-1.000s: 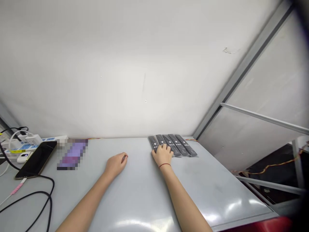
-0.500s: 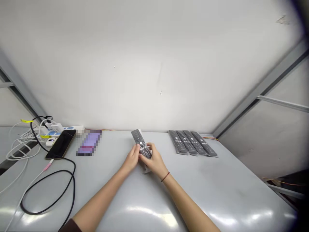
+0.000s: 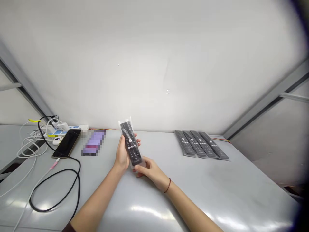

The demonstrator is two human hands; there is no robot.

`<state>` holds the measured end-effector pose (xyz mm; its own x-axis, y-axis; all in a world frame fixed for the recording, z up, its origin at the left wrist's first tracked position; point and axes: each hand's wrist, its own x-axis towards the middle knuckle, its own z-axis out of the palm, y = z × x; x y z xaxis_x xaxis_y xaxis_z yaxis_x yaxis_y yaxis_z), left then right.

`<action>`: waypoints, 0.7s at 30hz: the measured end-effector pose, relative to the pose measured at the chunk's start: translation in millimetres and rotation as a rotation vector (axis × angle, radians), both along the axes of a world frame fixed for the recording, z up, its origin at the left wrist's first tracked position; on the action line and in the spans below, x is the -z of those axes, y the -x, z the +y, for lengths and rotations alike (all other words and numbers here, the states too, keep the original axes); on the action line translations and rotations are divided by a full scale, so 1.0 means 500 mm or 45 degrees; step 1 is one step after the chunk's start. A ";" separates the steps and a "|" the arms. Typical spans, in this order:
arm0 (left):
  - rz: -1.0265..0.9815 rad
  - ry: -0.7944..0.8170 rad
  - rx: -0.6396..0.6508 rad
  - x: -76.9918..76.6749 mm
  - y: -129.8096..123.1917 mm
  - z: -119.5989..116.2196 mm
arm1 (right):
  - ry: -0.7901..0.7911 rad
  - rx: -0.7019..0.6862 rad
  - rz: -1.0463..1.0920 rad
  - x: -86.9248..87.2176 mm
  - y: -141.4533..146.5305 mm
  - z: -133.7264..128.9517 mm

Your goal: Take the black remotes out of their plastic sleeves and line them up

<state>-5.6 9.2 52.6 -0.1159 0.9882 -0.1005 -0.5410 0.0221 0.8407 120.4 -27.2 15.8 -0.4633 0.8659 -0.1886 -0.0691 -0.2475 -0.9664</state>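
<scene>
Remote turned upright, bagged — top tilted left

Black remote with rows of pale buttons, sealed in a clear plastic sleeve. It is held nearly upright, face toward the viewer, top tilted left, backed by the left hand; the sleeve's lower end is touched by the right hand.

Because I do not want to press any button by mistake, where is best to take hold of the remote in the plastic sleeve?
Take the black remote from underneath, around its middle, as the left hand does now. Its buttons face up, so a hand coming from behind probably stays off them. The body is long and narrow, so fingers can likely close on both long edges through the clear plastic sleeve.
</scene>
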 end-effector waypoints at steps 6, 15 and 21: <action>-0.054 -0.133 -0.034 -0.007 0.011 0.002 | 0.311 -0.161 0.228 0.005 0.009 -0.011; -0.168 -0.238 -0.519 -0.072 0.143 0.064 | 0.136 -0.379 -0.196 -0.011 -0.032 0.003; 0.225 0.084 -0.407 -0.032 0.212 0.108 | 0.138 -0.090 -0.235 -0.008 -0.076 0.043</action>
<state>-111.9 63.3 68.6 -0.4387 0.8914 -0.1137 -0.3762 -0.0672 0.9241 158.3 -5.8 19.6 -0.4710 0.8025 -0.3663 0.1278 -0.3488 -0.9285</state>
